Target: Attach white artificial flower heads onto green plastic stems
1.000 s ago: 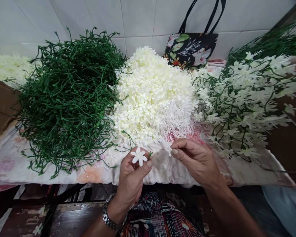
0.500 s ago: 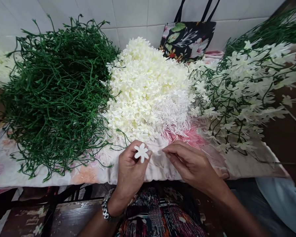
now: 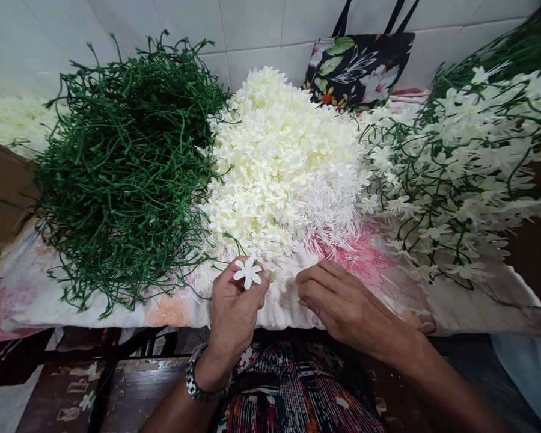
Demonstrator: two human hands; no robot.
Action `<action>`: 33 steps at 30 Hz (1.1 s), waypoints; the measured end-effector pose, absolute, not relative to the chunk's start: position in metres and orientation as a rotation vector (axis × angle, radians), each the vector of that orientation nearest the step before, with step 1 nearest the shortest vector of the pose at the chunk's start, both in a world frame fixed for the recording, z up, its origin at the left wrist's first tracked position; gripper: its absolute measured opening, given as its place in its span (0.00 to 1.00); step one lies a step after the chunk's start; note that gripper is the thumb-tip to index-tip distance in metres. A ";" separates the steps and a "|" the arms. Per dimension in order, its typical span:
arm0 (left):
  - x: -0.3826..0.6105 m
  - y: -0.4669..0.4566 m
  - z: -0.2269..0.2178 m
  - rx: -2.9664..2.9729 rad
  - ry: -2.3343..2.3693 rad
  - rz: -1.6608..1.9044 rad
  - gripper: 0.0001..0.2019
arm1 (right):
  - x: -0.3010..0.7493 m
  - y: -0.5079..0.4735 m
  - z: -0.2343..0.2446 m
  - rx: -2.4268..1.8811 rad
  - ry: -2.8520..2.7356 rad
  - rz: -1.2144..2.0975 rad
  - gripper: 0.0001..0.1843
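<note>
My left hand (image 3: 237, 304), a watch on its wrist, is closed around a white artificial flower (image 3: 247, 273). The bloom faces up above the curled fingers, and a thin green stem shows beside that hand. To its right, my right hand (image 3: 338, 297) is held low over the cloth with fingertips pressed together; anything between them is hidden. Past both hands rises a heap of loose cream-white blossoms (image 3: 270, 162). Thin white stamen sprigs (image 3: 327, 204) lie at the heap's near right side. A big tangle of green plastic stems (image 3: 126, 162) stands at the left.
Assembled white flower sprays (image 3: 455, 180) spread over the right side. A black floral bag (image 3: 360, 69) leans by the tiled wall (image 3: 252, 24). Floral cloth (image 3: 270, 310) covers the work surface, whose front edge is near my lap. A cardboard box (image 3: 4, 192) stands far left.
The view has swung slightly left. My left hand has turned the flower a little, so its face shows more. The fingers of my right hand have curled in further.
</note>
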State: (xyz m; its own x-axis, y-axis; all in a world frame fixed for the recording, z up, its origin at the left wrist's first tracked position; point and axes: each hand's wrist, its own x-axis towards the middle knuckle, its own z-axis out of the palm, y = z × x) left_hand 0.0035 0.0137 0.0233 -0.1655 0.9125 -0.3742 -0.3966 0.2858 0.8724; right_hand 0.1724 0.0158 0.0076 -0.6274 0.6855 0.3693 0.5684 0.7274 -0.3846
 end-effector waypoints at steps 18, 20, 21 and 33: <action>0.010 -0.002 0.007 0.639 1.197 1.294 0.09 | 0.132 0.005 0.015 -1.164 -1.838 0.182 0.07; 0.009 -0.002 0.006 0.681 1.206 1.278 0.08 | 0.132 0.005 0.015 -1.158 -1.850 0.191 0.07; 0.009 -0.002 0.005 0.713 1.210 1.269 0.07 | 0.132 0.005 0.015 -1.155 -1.855 0.200 0.07; -0.001 0.001 0.016 1.477 1.190 1.249 0.04 | 0.136 0.004 0.017 -1.115 -1.892 0.372 0.09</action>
State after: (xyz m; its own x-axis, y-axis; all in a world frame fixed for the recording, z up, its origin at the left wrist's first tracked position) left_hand -0.0015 0.0012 0.0164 0.0510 0.9808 0.1880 0.1399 -0.1934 0.9711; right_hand 0.1362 0.0043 0.0172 -0.2072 0.8169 0.5383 0.5522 0.5518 -0.6249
